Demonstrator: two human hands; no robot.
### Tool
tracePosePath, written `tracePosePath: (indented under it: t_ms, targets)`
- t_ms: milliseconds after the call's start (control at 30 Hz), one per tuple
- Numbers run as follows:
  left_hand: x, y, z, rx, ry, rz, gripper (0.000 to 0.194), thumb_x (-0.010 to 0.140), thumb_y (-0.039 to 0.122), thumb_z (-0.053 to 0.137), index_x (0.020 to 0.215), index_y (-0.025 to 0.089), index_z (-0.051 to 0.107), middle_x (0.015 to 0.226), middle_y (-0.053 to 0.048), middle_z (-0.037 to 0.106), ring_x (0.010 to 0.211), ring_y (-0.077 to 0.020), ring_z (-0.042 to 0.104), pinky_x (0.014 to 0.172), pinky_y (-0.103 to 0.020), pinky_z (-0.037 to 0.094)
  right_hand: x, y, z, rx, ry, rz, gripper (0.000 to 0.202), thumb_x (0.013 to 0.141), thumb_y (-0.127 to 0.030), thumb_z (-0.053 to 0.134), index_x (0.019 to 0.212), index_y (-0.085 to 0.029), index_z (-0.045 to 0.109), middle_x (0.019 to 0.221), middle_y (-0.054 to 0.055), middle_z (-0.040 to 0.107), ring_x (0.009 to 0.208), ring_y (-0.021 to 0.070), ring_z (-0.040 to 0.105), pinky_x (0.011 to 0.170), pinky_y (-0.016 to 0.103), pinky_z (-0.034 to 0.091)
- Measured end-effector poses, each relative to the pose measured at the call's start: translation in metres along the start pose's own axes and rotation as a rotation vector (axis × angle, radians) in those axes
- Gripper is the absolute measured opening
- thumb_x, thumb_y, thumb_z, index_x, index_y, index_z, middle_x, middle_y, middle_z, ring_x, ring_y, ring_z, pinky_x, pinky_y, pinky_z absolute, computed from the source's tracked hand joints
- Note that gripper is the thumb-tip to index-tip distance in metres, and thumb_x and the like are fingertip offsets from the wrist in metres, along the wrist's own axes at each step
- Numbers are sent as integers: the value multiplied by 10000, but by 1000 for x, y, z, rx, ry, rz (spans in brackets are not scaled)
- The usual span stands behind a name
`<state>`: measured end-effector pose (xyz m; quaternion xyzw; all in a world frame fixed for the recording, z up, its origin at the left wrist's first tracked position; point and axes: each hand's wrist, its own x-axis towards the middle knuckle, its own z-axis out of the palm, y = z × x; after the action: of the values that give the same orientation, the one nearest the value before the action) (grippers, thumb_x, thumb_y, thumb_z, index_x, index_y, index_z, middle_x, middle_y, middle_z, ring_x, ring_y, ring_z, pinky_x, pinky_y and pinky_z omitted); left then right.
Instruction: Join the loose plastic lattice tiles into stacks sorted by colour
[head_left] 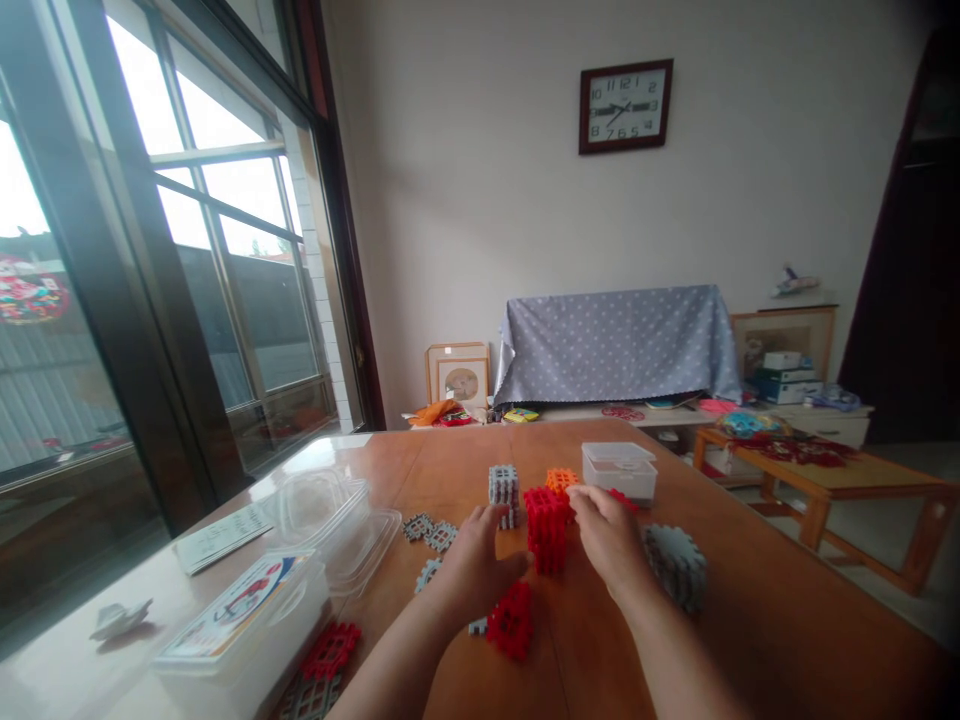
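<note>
Tabletop, person at work with 2 bare hands, both over the brown table [592, 660].

Left hand [474, 565]: half-curled, thumb standing apart from the fingers, nothing seen in its grasp. Thumb tip close to the red block [547, 530]; contact cannot be told. Right hand [606, 538]: fingers bent toward the same block, tips near its upper right side; whether they grip it cannot be told.

The red block, built of notched pieces, stands upright between the 2 hands. An orange piece [561, 479] shows just behind it, near the right fingertips. Past the left fingers, a grey stack [503, 485] stands upright. Nearer the wearer than the left hand, just below its palm side, a red triangular piece [511, 622].

Left of the left hand: loose flat grey pieces [441, 537]; farther out, a clear lidded box with a printed label [244, 605], with a red square piece [332, 650] just beside it. Farther left still, a crumpled white scrap [121, 620].

Right of the right hand, near the wrist: a rounded grey stack [675, 568]. Beyond that hand, a small clear box [630, 485]. Far ahead of both hands, a wall clock [625, 106].
</note>
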<state>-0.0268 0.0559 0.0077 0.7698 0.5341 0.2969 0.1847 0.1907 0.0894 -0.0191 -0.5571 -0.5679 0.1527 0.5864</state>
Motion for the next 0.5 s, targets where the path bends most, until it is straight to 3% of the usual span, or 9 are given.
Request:
tracePosePath:
  t_ms: [100,200,367,500]
  targets:
    - [21,-4,11,-146,57,34,709,813,494,700,1426,199,498,1413,-144,570,1283,-301,550,1062,-372,432,2,1,0,10,-64,44,342,908,-407,502,1037,-219,757,1090,93,771,1064,267,695,924,376,508]
    - [38,-7,18,-249,29,58,786,792,485,741,1464,191,457,1479,-154,522,1351,-314,504,1092,-393,425,2,0,-1,13,-95,71,353,900,-384,495,1075,-227,759,1129,93,762,1118,277,674,984,403,483]
    - [59,-12,25,-405,-29,77,816,762,377,791,1472,177,442,1484,-183,519,1361,-313,503,1097,-401,433,2,-5,-3,6,-126,87,346,889,-358,476,1020,-242,775,1108,85,765,1098,286,673,962,401,479]
    - [66,-10,27,-487,-57,84,612,785,316,761,1344,162,565,1302,-155,661,1184,-277,630,1010,-380,499,1,-10,-6,-7,-140,82,305,884,-369,483,837,-260,764,932,53,778,974,272,690,871,361,494]
